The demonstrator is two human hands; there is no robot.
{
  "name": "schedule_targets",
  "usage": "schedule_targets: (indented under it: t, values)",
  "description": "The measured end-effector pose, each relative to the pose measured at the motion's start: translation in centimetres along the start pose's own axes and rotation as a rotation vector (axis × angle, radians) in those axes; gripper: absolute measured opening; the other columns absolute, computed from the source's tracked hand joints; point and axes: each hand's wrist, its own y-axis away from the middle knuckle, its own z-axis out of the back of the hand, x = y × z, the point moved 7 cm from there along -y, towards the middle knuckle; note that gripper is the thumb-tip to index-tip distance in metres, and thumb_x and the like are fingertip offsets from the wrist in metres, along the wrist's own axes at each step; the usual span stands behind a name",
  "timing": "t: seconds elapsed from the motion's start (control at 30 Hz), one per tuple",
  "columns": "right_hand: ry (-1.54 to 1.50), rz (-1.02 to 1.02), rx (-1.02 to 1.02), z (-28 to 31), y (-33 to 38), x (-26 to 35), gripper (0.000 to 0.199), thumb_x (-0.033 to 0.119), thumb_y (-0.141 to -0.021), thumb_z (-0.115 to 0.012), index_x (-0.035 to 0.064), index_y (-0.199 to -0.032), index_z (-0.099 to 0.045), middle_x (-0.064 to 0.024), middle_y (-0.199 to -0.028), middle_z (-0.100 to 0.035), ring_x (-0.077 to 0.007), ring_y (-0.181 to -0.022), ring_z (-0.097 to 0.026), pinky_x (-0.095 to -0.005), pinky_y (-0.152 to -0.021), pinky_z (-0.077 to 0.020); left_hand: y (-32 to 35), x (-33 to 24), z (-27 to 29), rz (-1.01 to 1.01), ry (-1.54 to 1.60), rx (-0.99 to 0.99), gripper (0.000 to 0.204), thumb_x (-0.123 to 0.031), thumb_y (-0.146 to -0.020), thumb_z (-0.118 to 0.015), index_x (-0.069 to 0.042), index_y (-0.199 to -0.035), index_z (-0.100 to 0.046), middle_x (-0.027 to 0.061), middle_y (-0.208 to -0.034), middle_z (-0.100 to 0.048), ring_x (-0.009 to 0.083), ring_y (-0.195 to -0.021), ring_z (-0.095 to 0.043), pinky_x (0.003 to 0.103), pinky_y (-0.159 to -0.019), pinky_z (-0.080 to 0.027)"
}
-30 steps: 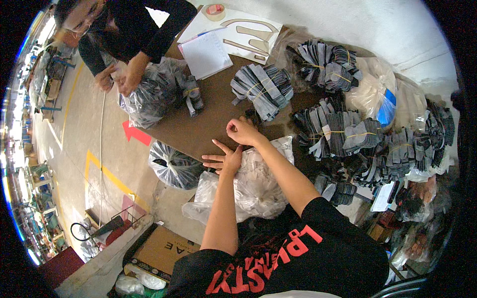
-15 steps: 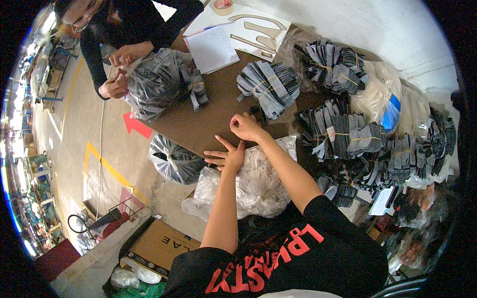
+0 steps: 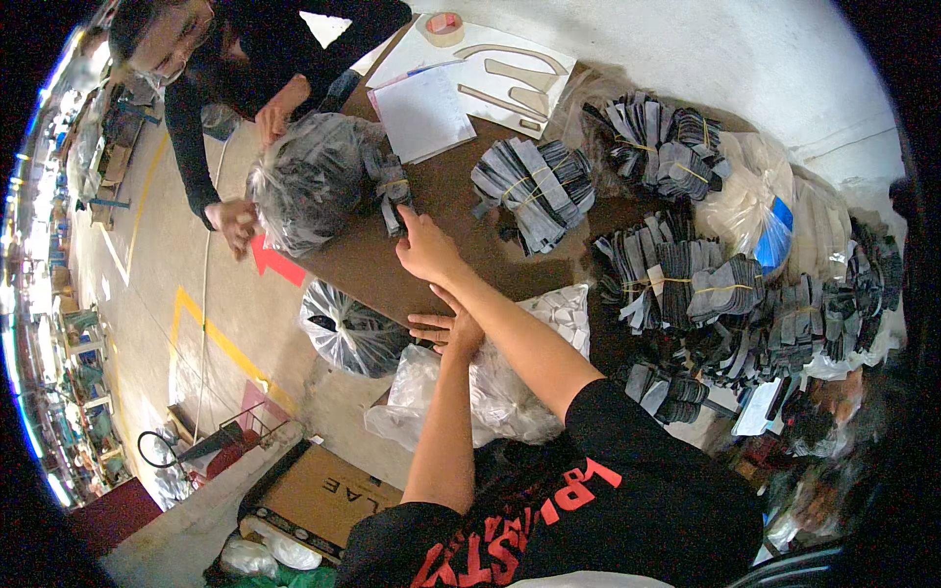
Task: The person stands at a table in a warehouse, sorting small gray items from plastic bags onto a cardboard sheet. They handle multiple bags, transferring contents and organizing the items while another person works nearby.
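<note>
My right hand, index finger out, at small grey strip bundle, its eleven o'clock; whether gripping, I cannot tell; my left hand, fingers wide, near clear bag, its five o'clock.

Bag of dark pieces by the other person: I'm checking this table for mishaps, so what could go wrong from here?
The clear bag sits at the edge of the table, so a bump might tip it onto the floor. The small grey bundle beside it, at the fingertips of the right hand, seems held by a thin yellow band; a tug might loosen it.
</note>
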Motion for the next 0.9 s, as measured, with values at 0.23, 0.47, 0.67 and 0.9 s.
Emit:
schedule_targets:
  t: [0.23, 0.47, 0.67, 0.9]
  values:
    - [-0.047, 0.064, -0.035, 1.3, 0.9, -1.5, 0.068, 0.015, -0.095, -0.061, 0.0055, -0.159, -0.039, -0.0228, -0.107, -0.066, -0.0406, -0.101, -0.067, -0.0507, -0.087, -0.0545, -1.2, 0.0, -3.1, -0.166, 0.438, 0.340, 0.113, -0.079, -0.097, -0.042, -0.019, -0.164, 0.025, 0.0394, -0.152, 0.046, 0.0706, -0.126, 0.042, 0.085, -0.105, 0.012]
    - [-0.443, -0.059, -0.103, 7.6, 4.2, -4.8, 0.043, 0.015, -0.094, -0.063, 0.0013, -0.134, -0.064, -0.0179, -0.096, -0.071, -0.0285, -0.090, -0.067, -0.0412, -0.083, -0.0534, 2.1, -0.2, 1.9, 0.102, 0.544, 0.324, 0.122, -0.071, -0.092, -0.065, -0.037, -0.161, 0.030, 0.0360, -0.143, 0.058, 0.0677, -0.134, 0.046, 0.088, -0.108, -0.009]
    - [-0.389, 0.063, -0.449, 16.2, 11.9, -4.1, 0.020, 0.011, -0.092, -0.067, 0.0065, -0.111, -0.072, -0.0116, -0.103, -0.068, -0.0267, -0.097, -0.064, -0.0389, -0.090, -0.0505, 2.3, -0.3, 2.9, 0.058, 0.570, 0.343, 0.131, -0.076, -0.087, -0.064, -0.029, -0.161, 0.033, 0.0453, -0.139, 0.055, 0.0718, -0.126, 0.049, 0.082, -0.107, 0.021]
    - [0.338, -0.001, -0.849, 23.2, 12.1, -8.1, 0.069, 0.029, -0.083, -0.083, 0.0053, -0.142, -0.057, -0.0213, -0.132, -0.063, -0.0399, -0.124, -0.054, -0.0521, -0.110, -0.0391, 2.5, -0.3, 2.5, 0.092, 0.476, 0.220, 0.124, -0.077, -0.086, -0.066, -0.035, -0.166, 0.020, 0.0404, -0.156, 0.042, 0.0726, -0.138, 0.035, 0.090, -0.105, -0.020]
